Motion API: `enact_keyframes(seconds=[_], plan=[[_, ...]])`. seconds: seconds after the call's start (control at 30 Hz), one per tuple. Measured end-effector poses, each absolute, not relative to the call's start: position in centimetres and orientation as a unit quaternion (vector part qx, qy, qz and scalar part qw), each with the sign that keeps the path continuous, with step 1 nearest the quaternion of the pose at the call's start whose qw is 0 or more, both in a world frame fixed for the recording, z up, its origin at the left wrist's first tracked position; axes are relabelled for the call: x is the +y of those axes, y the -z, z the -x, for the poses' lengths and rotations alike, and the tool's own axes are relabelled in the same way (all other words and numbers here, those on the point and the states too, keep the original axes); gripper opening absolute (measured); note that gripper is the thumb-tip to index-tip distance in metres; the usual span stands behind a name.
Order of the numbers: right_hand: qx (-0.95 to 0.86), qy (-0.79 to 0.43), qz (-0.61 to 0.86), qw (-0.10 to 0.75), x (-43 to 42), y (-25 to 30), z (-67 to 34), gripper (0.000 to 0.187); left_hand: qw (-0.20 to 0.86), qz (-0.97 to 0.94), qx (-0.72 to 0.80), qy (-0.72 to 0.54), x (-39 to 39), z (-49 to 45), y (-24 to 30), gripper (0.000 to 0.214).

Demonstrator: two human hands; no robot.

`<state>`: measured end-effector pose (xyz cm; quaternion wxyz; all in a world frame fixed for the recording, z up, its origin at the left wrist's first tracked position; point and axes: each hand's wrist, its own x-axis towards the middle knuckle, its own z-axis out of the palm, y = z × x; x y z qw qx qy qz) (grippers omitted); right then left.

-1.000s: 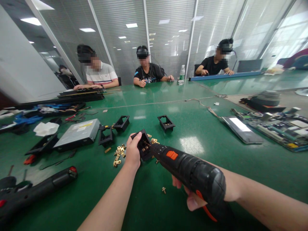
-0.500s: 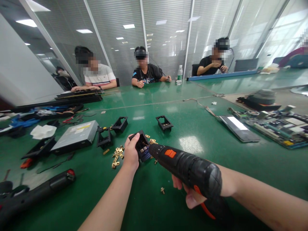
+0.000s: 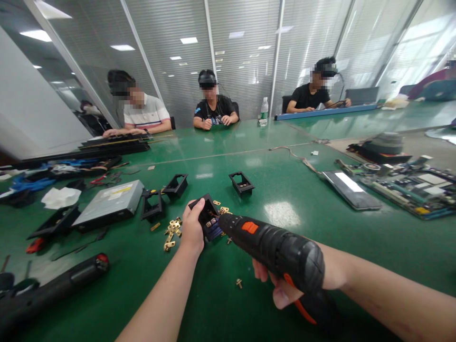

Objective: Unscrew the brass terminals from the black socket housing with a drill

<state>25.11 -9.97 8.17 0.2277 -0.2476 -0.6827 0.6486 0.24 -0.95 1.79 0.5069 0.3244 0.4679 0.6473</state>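
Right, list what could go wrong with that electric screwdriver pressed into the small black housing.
The left hand alone steadies the black housing, fingers close to the electric screwdriver tip; a slip could jab them.

The housing sits tilted, not flat on the green table, so torque might twist it loose.

Loose brass parts and a stray screw lie close by; the right hand or a forearm could scatter them.

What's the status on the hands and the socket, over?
Left hand grips black socket on table. Right hand holds driver, tip at socket. Brass clips lie beside; nothing blocking.
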Motion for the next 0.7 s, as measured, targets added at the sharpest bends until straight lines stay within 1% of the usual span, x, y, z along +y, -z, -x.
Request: enact_keyframes(seconds=[0.13,0.27,0.43,0.5,0.6,0.7], plan=[[-0.683,-0.646,0.245,0.237,-10.03,-8.03,-25.11,0.054,0.514,-0.331,0.467,-0.639,-0.92,-0.12,-1.74,0.052],[-0.672,-0.661,0.239,0.233,-9.95,-7.79,-25.07,0.048,0.517,-0.329,0.466,-0.638,-0.83,-0.04,-1.62,0.053],[-0.663,-0.669,0.208,0.266,-9.93,-7.81,-24.94,0.042,0.516,-0.333,0.466,-0.637,-0.76,0.0,-1.5,0.051],[-0.658,-0.677,0.208,0.256,-9.96,-7.99,-24.94,0.04,0.515,-0.331,0.467,-0.638,-0.73,0.0,-1.47,0.051],[-0.66,-0.674,0.225,0.242,-9.88,-8.04,-25.03,0.043,0.512,-0.329,0.468,-0.641,-0.69,0.01,-1.44,0.053],[-0.674,-0.66,0.219,0.248,-9.6,-7.68,-25.15,0.05,0.515,-0.332,0.469,-0.636,-0.7,0.04,-1.45,0.054]])
